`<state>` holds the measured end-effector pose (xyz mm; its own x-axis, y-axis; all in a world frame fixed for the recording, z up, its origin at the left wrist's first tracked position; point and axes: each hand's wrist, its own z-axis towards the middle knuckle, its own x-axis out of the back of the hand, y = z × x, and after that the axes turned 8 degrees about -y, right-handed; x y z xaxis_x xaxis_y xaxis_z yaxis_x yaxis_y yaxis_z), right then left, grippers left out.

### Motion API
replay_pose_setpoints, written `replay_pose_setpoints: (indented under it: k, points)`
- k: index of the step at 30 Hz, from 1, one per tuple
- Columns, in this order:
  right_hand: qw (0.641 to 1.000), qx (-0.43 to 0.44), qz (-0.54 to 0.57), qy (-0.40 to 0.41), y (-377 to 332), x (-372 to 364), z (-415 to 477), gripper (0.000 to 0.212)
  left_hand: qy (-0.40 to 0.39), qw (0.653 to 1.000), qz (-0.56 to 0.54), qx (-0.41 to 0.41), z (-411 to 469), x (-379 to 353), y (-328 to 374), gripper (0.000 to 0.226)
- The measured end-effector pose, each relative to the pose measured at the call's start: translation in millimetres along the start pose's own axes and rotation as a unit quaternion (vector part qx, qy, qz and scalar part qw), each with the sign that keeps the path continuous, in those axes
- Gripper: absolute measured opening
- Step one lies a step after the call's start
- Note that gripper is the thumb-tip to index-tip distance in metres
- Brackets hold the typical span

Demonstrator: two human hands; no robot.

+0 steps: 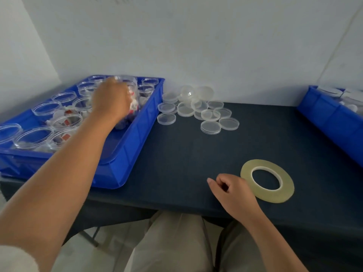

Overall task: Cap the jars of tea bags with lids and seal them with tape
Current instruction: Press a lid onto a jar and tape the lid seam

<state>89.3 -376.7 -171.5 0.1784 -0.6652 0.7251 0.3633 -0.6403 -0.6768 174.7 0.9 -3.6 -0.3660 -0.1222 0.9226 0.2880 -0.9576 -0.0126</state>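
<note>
Jars (64, 118) of tea bags stand packed in the blue tray (137, 138) at the left of the surface (186, 154), tops uncovered, white and red sachets showing through the clear walls. I make it roughly ten, though the forearm crossing the tray hides some and I can't fix the number.

Between that tray and the wall sits a loose heap of clear lids (198, 109), some stacked, some overlapping. That's more than a dozen, and an exact count is beyond me.

A second blue tray (330, 118) runs off the right edge with a few clear containers in it, too blurred to count. One roll of tape (288, 188) lies flat near the front edge. Beige trousers (172, 242) show below.

Left hand (110, 99) is inside the left tray, fingers wrapped round one jar (128, 85), which looks lifted above its neighbours, though motion blur smears it.

Right hand (229, 190) rests on the surface just beside the tape's left rim, fingers loosely curled with nothing in them. Whether it touches the roll I can't tell.
</note>
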Motion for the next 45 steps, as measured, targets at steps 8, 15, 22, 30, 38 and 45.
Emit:
replay_pose_setpoints:
  k: [8, 15, 22, 30, 38, 45]
  points:
    - [0.995, -0.013, 0.094, -0.006, -3, 9, -4, 0.051, 0.064, 0.949, -0.237, -0.196, -54, 77, 56, 0.034]
    - [0.963, 0.026, 0.266, -0.008, 4, 16, -6, 0.094, -0.202, 0.867, -0.252, -0.379, -141, 10, 134, 0.021]
    - [0.961, -0.003, 0.277, 0.018, 9, 17, -1, 0.091, -0.163, 0.772, -0.522, -0.324, -137, -41, 153, 0.028]
    - [0.969, -0.013, 0.242, 0.043, 4, 17, -1, 0.09, -0.214, 0.911, -0.312, -0.165, -33, -119, 204, 0.052]
    - [0.97, 0.003, 0.239, 0.043, 3, 18, -1, 0.089, -0.238, 0.941, -0.234, -0.046, 8, -151, 251, 0.096]
    - [0.967, 0.0, 0.252, 0.037, 2, 19, -4, 0.086, -0.273, 0.913, -0.301, -0.027, -22, -119, 225, 0.069]
